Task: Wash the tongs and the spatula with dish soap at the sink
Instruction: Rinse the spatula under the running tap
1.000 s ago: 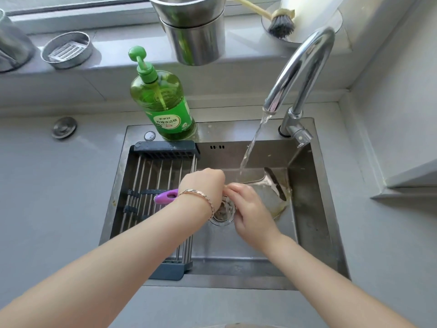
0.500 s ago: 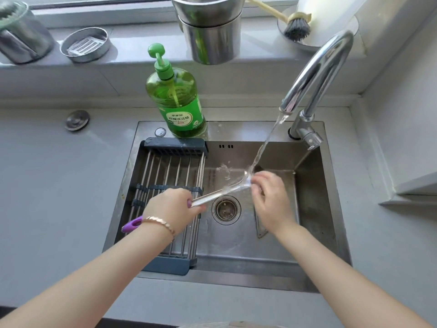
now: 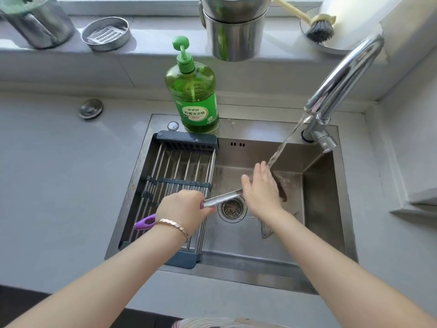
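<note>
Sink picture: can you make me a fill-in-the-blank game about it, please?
The left hand grips a utensil with a ____ handle.
The right hand is held open under running ____.
The soap bottle at the back of the sink is ____.
The rack sits on the ____ side of the sink.
Missing words: purple, water, green, left.

Only text I can read: 柠檬洗洁精 on the dish soap bottle label; smaller print above is too blurred.
</note>
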Demonstrator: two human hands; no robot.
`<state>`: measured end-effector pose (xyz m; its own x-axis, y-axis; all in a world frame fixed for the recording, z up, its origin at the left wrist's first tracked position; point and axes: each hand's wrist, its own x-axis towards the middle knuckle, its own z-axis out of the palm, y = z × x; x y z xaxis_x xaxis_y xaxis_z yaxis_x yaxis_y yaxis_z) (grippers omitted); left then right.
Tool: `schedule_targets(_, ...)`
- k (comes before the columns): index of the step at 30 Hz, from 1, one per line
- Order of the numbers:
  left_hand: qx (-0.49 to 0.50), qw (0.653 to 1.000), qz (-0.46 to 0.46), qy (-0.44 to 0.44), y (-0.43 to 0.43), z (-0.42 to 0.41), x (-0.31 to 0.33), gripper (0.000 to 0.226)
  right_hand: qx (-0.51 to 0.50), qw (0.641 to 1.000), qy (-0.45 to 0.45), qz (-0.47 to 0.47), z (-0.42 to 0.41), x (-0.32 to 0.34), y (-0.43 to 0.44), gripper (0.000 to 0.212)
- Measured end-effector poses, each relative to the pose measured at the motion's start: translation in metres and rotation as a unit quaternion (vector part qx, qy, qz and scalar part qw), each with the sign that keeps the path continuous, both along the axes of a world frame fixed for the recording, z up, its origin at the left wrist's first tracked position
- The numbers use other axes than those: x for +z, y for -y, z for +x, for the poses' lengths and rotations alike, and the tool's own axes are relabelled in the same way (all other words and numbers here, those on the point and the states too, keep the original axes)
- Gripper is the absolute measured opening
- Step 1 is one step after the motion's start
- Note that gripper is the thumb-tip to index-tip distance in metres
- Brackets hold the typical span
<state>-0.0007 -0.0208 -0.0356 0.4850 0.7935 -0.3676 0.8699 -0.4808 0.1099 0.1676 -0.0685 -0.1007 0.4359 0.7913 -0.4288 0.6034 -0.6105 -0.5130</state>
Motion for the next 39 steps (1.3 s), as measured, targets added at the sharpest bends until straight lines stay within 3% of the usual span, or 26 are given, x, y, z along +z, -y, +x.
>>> schedule_targets(2, -0.003, 1.0, 0.004, 0.002, 0.001, 0.003, 0.001, 0.051, 0.003, 1.0, -0.002, 0.021, 0.008, -0.004, 0.002, 0.062)
schedule_targets(6, -0.041, 0.999, 0.011, 0.011, 0.006, 0.011, 0.005, 0.051, -0.125, 0.987, -0.088, -0.042, 0.038, -0.008, 0.003, 0.074)
schedule_targets(11, -0.041, 0.999, 0.0, 0.02, 0.006, 0.022, 0.007, 0.05, -0.095, 0.993, -0.063, -0.01, 0.028, -0.005, 0.01, 0.066)
schedule_targets(14, -0.063, 0.998, 0.005, 0.014, 0.005, 0.032, 0.013, 0.048, -0.18, 0.978, -0.107, -0.009, 0.043, -0.007, 0.002, 0.07)
schedule_targets(16, -0.109, 0.993, 0.054, 0.012, 0.007, 0.036, 0.014, 0.041, -0.262, 0.958, -0.112, -0.034, 0.048, -0.006, -0.001, 0.073)
schedule_targets(18, -0.179, 0.972, 0.153, 0.014, 0.007, 0.033, 0.012, 0.042, -0.315, 0.932, -0.173, -0.052, 0.045, -0.003, -0.002, 0.071)
schedule_targets(20, -0.214, 0.95, 0.227, 0.02, 0.006, 0.031, 0.003, 0.047, -0.386, 0.876, -0.287, -0.019, 0.041, 0.001, -0.001, 0.052)
schedule_targets(23, -0.217, 0.956, 0.199, 0.009, 0.008, 0.035, 0.006, 0.042, -0.524, 0.712, -0.466, 0.042, 0.035, 0.003, 0.008, 0.013)
schedule_targets(24, -0.209, 0.962, 0.176, -0.001, 0.01, 0.035, 0.011, 0.037, -0.544, 0.667, -0.507, 0.052, 0.03, 0.003, 0.012, 0.013)
schedule_targets(25, -0.183, 0.97, 0.154, -0.031, 0.009, 0.036, 0.012, 0.03, -0.555, 0.633, -0.536, 0.062, 0.024, 0.004, 0.015, 0.016)
schedule_targets(27, -0.121, 0.986, 0.04, -0.11, 0.004, 0.032, 0.007, 0.025, -0.556, 0.612, -0.557, 0.082, 0.016, 0.0, 0.02, 0.021)
schedule_targets(30, -0.094, 0.981, -0.032, -0.168, 0.001, 0.026, 0.005, 0.03, -0.551, 0.637, -0.534, 0.07, 0.01, -0.007, 0.027, 0.025)
schedule_targets(32, -0.094, 0.978, -0.035, -0.183, 0.0, 0.022, 0.006, 0.032, -0.56, 0.72, -0.401, 0.083, 0.015, -0.019, 0.034, 0.028)
schedule_targets(33, -0.094, 0.977, -0.034, -0.19, -0.002, 0.018, 0.007, 0.033, -0.535, 0.785, -0.298, 0.092, 0.019, -0.021, 0.04, 0.035)
schedule_targets(36, -0.087, 0.975, -0.029, -0.202, -0.005, 0.01, 0.013, 0.032, -0.279, 0.949, -0.056, 0.133, 0.026, -0.017, 0.052, 0.056)
schedule_targets(37, -0.084, 0.975, -0.026, -0.205, -0.005, 0.009, 0.015, 0.031, -0.148, 0.983, -0.001, 0.109, 0.026, -0.015, 0.053, 0.061)
schedule_targets(39, -0.09, 0.975, -0.017, -0.2, -0.004, 0.011, 0.018, 0.028, 0.086, 0.992, 0.086, 0.037, 0.018, -0.012, 0.05, 0.072)
